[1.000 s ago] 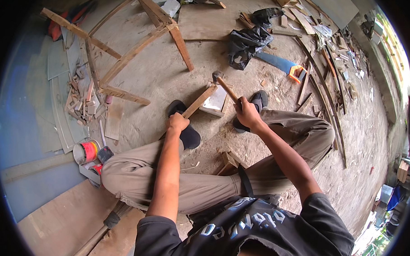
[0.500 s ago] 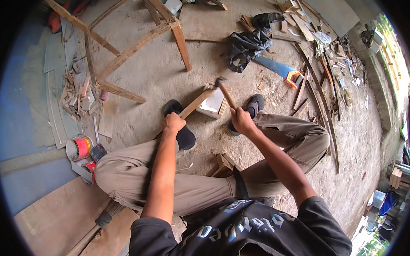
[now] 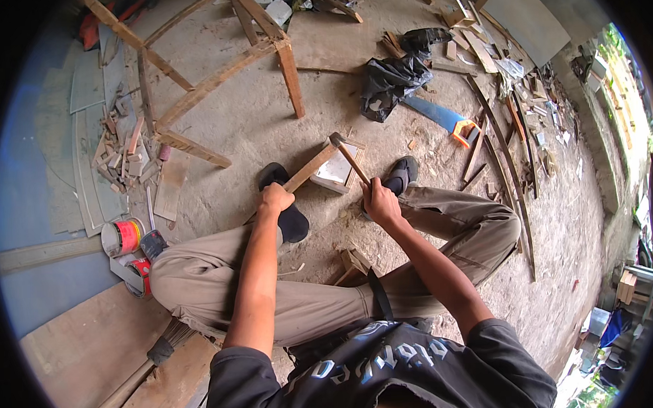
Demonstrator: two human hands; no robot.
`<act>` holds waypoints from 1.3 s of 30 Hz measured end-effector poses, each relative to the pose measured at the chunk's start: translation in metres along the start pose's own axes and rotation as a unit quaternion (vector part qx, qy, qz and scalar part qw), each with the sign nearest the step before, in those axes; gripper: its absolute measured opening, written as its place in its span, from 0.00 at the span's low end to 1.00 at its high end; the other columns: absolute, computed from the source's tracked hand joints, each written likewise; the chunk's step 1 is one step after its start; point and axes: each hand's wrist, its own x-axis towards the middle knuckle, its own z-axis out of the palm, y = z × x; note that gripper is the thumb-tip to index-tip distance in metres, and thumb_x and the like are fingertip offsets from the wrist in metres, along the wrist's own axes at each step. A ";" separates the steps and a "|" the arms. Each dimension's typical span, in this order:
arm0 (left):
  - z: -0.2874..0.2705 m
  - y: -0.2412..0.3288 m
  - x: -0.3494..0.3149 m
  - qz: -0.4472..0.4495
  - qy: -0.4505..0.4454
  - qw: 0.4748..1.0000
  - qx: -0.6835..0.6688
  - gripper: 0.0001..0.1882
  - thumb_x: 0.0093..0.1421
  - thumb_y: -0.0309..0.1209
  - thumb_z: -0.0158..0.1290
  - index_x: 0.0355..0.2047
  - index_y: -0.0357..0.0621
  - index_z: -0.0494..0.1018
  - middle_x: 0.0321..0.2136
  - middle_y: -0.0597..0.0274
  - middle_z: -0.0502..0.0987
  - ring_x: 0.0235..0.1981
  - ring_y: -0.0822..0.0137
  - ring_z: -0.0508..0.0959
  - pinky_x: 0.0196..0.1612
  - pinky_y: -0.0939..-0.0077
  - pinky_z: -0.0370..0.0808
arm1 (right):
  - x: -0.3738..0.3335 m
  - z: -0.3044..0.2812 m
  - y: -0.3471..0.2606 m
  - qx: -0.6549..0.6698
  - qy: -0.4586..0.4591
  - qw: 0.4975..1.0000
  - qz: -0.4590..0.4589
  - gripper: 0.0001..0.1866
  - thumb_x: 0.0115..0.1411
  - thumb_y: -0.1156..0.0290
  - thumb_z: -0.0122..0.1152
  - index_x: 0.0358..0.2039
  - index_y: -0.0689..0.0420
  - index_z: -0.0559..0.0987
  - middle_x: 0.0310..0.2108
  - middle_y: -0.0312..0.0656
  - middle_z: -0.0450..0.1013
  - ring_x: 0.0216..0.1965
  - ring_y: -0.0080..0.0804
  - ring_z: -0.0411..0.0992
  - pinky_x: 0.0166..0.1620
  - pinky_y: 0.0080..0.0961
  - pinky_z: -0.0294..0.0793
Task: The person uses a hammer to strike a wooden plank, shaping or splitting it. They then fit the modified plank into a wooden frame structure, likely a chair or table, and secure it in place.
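My left hand [image 3: 276, 198] grips the near end of a wooden strip [image 3: 311, 168], whose far end rests at the rim of a small wooden box [image 3: 335, 176] with a whitish inside. In my right hand [image 3: 381, 201] is the handle of a hammer [image 3: 352, 162]. The hammer's dark head touches or hangs just over the strip's far end; I cannot tell which. The box sits on the floor between my feet, partly covered by the strip and the hammer.
A wooden frame with legs [image 3: 214, 82] stands at the far left. Beyond my right foot lie a handsaw [image 3: 438, 117] and a black plastic bag [image 3: 394, 83]. Wood scraps [image 3: 127, 160] are heaped at left, more along the right. Cans [image 3: 123, 236] stand beside my left knee.
The hammer head has come down and slightly left onto or near the strip's far end. My right hand has dropped a little nearer to me; the left has hardly moved.
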 end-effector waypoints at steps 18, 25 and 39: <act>-0.008 0.002 0.002 -0.007 -0.036 0.999 -0.001 0.24 0.50 0.35 0.54 0.47 0.38 0.78 0.50 0.40 0.75 0.54 0.49 0.75 0.58 0.64 0.71 | 0.005 0.003 0.039 -0.025 -0.005 0.999 0.022 0.19 0.67 0.53 0.45 0.37 0.60 0.66 0.25 0.65 0.74 0.30 0.68 0.73 0.34 0.60 0.71; -0.009 0.006 0.000 0.005 -0.043 0.999 -0.011 0.25 0.50 0.34 0.53 0.48 0.37 0.77 0.50 0.42 0.75 0.53 0.51 0.76 0.57 0.65 0.72 | 0.013 -0.016 0.009 0.062 0.087 0.992 -0.069 0.14 0.66 0.62 0.51 0.35 0.61 0.66 0.21 0.63 0.71 0.26 0.66 0.72 0.28 0.56 0.68; -0.006 0.006 -0.004 0.005 -0.056 0.998 -0.023 0.25 0.49 0.34 0.53 0.47 0.34 0.77 0.47 0.39 0.77 0.49 0.50 0.78 0.53 0.65 0.74 | 0.027 -0.024 -0.006 0.183 0.152 0.971 -0.031 0.20 0.70 0.60 0.46 0.29 0.65 0.69 0.16 0.57 0.69 0.18 0.52 0.72 0.22 0.42 0.67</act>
